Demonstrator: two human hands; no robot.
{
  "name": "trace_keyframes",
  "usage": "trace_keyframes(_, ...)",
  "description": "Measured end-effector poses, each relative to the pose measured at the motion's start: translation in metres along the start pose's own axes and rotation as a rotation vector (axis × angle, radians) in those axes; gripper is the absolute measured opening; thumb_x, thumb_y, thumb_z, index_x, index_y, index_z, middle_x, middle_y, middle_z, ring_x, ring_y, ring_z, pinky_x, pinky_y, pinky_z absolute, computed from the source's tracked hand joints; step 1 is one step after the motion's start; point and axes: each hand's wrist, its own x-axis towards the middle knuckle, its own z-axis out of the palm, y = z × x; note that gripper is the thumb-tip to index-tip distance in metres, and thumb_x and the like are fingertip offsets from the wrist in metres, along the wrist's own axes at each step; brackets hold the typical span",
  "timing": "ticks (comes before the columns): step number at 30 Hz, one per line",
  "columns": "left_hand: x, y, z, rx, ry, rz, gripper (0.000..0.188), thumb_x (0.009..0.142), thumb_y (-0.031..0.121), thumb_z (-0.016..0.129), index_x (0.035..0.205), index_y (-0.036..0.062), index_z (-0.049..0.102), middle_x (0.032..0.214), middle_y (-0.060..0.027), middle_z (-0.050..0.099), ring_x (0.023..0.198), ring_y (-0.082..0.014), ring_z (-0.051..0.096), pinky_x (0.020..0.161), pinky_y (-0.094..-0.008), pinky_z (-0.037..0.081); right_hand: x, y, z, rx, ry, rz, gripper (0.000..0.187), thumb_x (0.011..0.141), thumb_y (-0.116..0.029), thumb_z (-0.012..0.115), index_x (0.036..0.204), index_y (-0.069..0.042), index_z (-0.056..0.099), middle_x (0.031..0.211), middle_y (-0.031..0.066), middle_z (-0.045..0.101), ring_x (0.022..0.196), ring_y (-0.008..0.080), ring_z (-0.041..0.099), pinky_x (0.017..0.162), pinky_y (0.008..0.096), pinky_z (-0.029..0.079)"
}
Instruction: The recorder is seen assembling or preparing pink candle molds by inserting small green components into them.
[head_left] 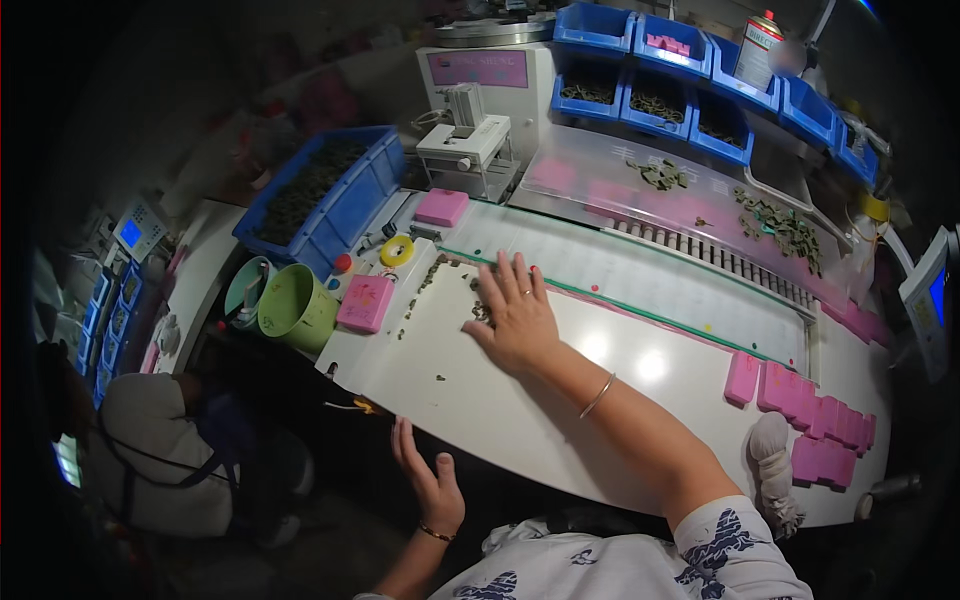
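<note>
Where small dark pieces (480, 312) cluster on the white tabletop (460, 410), the right hand (518, 322) is spread palm down beside them, its fingers parted and gripping nothing visible; whether more pieces lie beneath the palm cannot be told. Clock directions are taken from this hand. At 10 o'clock, further pieces form a loose, bent row; a single piece lies apart at 8. The left hand (436, 492), at 7, is raised near the front edge, its fingers open and free of any object; contact with the edge cannot be determined. Near 9 o'clock stand a pink box (364, 304) and, beyond it, a green container (300, 322). At 10, a yellow tape roll (397, 250) precedes a large blue crate (352, 215). Tiers of blue bins (592, 30) occupy 1 o'clock. Toward 4 lie pink blocks (742, 378) and, nearer the wearer, a pale grey cloth bundle (770, 450).
</note>
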Motion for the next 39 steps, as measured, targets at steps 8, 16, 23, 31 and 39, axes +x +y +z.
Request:
trace_keyframes(8, 0.013, -0.065, 0.016, -1.405, 0.180, -1.033, 0.050, 0.104, 0.048, 0.043, 0.133, 0.0084, 0.051, 0.129, -0.0081, 0.059, 0.115, -0.0241, 0.058, 0.099, -0.0413, 0.047, 0.038, 0.013, 0.016, 0.117, -0.004, -0.176, 0.090, 0.095, -0.065, 0.040, 0.154, 0.001, 0.022, 0.159, 0.0221, 0.024, 0.150, 0.0349, 0.015, 0.123, 0.0419, 0.012)
trace_keyframes(16, 0.030, -0.090, 0.024, -1.688, -0.024, -1.060, 0.048, 0.101, 0.049, 0.045, 0.129, 0.0128, 0.059, 0.128, -0.0052, 0.063, 0.119, -0.0264, 0.058, 0.102, -0.0451, 0.046, 0.064, 0.002, 0.030, 0.122, -0.009, -0.195, 0.089, 0.097, -0.065, 0.035, 0.154, 0.001, 0.021, 0.160, 0.0187, 0.026, 0.151, 0.0313, 0.017, 0.123, 0.0403, 0.011)
trace_keyframes(23, 0.037, -0.077, 0.033, -1.601, 0.062, -1.102, 0.048, 0.100, 0.045, 0.046, 0.130, 0.0085, 0.058, 0.129, -0.0058, 0.062, 0.120, -0.0268, 0.057, 0.103, -0.0423, 0.045, 0.073, -0.003, 0.030, 0.172, -0.051, -0.259, 0.086, 0.099, -0.060, 0.037, 0.152, 0.006, 0.020, 0.158, 0.0194, 0.028, 0.150, 0.0321, 0.019, 0.123, 0.0417, 0.012)
trace_keyframes(31, 0.033, -0.085, 0.032, -1.601, 0.075, -1.019, 0.054, 0.099, 0.050, 0.045, 0.132, 0.0089, 0.055, 0.130, -0.0059, 0.060, 0.121, -0.0269, 0.056, 0.104, -0.0423, 0.044, 0.053, -0.022, 0.024, 0.330, -0.092, -0.326, 0.083, 0.100, -0.056, 0.039, 0.149, 0.010, 0.023, 0.151, 0.0281, 0.036, 0.147, 0.0342, 0.026, 0.122, 0.0415, 0.017)
trace_keyframes(39, -0.008, -0.089, -0.003, -1.548, 0.122, -1.063, 0.061, 0.101, 0.058, 0.036, 0.143, 0.0139, 0.047, 0.143, -0.0045, 0.051, 0.130, -0.0254, 0.049, 0.109, -0.0415, 0.040, 0.037, -0.038, 0.017, 0.375, -0.126, -0.375, 0.080, 0.100, -0.052, 0.040, 0.149, 0.009, 0.025, 0.150, 0.0290, 0.037, 0.146, 0.0351, 0.028, 0.122, 0.0418, 0.018)
